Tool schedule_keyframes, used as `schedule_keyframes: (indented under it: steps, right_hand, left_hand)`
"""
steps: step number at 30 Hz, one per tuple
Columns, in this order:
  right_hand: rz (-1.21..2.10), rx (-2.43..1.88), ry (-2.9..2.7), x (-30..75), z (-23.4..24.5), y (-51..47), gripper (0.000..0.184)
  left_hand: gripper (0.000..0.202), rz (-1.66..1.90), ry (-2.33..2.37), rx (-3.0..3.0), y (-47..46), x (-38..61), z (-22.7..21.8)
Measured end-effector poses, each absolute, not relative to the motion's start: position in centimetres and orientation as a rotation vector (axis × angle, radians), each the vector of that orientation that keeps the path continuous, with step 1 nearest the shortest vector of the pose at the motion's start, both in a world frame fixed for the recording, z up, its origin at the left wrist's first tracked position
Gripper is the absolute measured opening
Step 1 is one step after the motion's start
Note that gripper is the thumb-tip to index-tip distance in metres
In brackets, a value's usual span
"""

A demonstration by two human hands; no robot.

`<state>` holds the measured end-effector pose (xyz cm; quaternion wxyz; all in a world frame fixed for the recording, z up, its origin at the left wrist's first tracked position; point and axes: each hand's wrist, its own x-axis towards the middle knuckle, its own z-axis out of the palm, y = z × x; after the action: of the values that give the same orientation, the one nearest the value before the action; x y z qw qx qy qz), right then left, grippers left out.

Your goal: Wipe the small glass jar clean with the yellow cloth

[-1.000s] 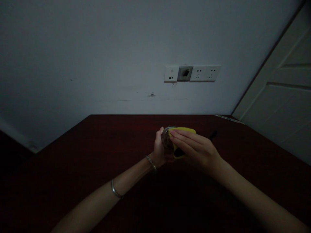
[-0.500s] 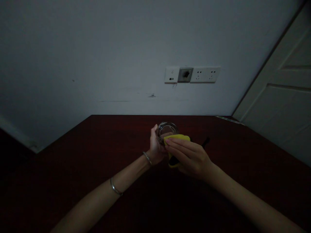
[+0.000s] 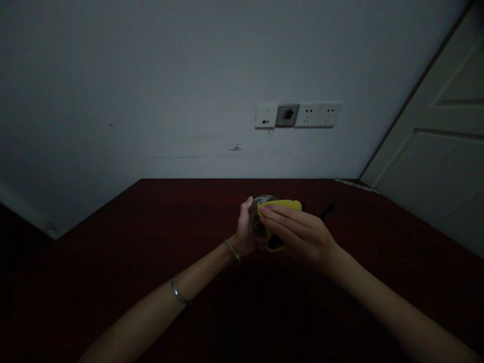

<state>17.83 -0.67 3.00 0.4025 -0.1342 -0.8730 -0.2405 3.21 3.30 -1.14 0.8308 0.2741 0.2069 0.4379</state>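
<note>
My left hand (image 3: pixel 246 231) is wrapped round a small clear glass (image 3: pixel 258 210), holding it above the dark red table (image 3: pixel 170 237). My right hand (image 3: pixel 298 233) presses a yellow cloth (image 3: pixel 282 206) over the top and side of the glass, fingers laid flat and close together on the cloth. Most of the glass is hidden by the cloth and both hands. Two bracelets sit on my left wrist and forearm.
A small black object (image 3: pixel 328 209) lies on the table just behind my right hand. On the white wall behind the table is a strip of sockets (image 3: pixel 298 115). A white door (image 3: pixel 438 151) stands at the right.
Half a second ago the glass's rim showed above the cloth. My right hand has since slid the cloth back up over the top, covering it as it was one second ago.
</note>
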Motion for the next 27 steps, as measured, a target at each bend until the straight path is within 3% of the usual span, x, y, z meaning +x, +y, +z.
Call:
schedule_keyframes:
  steps: [11, 21, 27]
  right_hand:
    - [-0.615, -0.347, -2.194, 18.0, 3.1, -0.6, 0.033]
    - [-0.598, -0.307, -2.248, 16.8, 2.3, -1.2, 0.033]
    - [-0.686, -0.335, -2.195, 17.1, 3.1, -1.4, 0.027]
  left_hand:
    - [0.075, 0.814, 0.388, 0.76, 3.2, 1.2, 1.1]
    - [0.059, 1.079, 0.531, 0.495, 3.6, 3.2, 0.4]
    - [0.053, 0.971, 0.42, 0.567, 2.9, 4.0, -0.2]
